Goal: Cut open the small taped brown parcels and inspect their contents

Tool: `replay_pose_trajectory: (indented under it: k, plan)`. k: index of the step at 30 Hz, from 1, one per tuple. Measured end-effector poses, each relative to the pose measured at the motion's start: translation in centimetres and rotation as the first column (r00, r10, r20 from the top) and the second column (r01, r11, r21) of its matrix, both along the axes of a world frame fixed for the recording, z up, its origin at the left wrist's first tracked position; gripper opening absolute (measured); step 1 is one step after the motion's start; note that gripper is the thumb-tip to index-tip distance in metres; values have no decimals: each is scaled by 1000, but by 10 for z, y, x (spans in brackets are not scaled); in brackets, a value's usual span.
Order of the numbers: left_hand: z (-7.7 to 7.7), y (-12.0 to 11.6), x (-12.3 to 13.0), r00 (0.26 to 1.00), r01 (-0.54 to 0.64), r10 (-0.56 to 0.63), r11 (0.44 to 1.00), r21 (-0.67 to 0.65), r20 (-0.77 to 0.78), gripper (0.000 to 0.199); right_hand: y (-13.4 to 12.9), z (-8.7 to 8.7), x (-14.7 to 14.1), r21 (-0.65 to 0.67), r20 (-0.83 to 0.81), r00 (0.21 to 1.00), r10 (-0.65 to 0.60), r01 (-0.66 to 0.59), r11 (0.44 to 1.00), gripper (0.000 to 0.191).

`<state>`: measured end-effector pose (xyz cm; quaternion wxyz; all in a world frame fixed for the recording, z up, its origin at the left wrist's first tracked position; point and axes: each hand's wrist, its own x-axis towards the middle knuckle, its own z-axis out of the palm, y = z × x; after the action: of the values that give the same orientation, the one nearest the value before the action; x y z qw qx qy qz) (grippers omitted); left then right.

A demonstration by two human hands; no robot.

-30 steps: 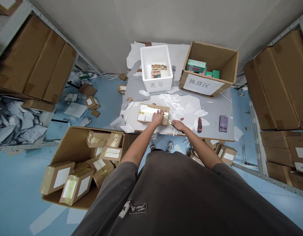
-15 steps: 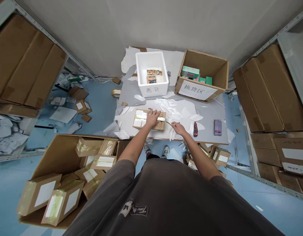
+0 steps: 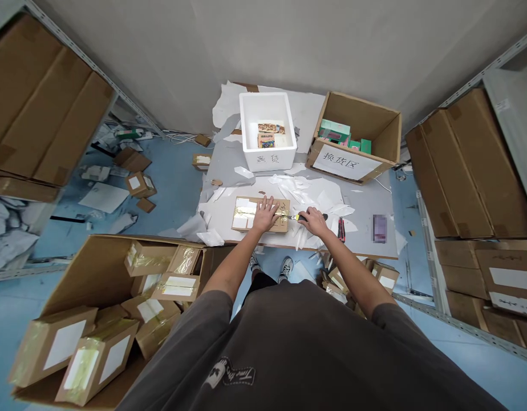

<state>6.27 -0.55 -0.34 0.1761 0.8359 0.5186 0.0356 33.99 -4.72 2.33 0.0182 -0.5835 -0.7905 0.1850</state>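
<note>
Resting the left hand (image 3: 266,214), with fingers spread, on top of a taped carton (image 3: 245,212) near the centre of the frame, on the worktop (image 3: 361,201). Gripping a cutter (image 3: 300,217) in the right hand (image 3: 313,221), with its blade at the carton's taped right end. Facing paper scraps (image 3: 291,185) just above the hands, a white foam box (image 3: 270,162) at upper centre, and an open cardboard box (image 3: 383,128) with green packages (image 3: 334,132) right of that.
</note>
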Motion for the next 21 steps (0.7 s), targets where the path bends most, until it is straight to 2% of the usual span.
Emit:
replay_pose_trajectory:
  k: [5, 12, 21]
  plan:
    - [0, 1, -1, 1000, 3, -4, 1000, 18, 19, 61, 10, -5, -2, -31, -30, 999, 30, -31, 999, 35]
    - [-5, 0, -3, 999, 4, -6, 998, 56, 36, 57, 7, -15, 0, -53, -89, 996, -15, 11, 999, 35]
    - [-6, -1, -3, 999, -2, -2, 996, 90, 47, 54, 16, -10, 10, -79, -94, 995, 20, -28, 996, 35]
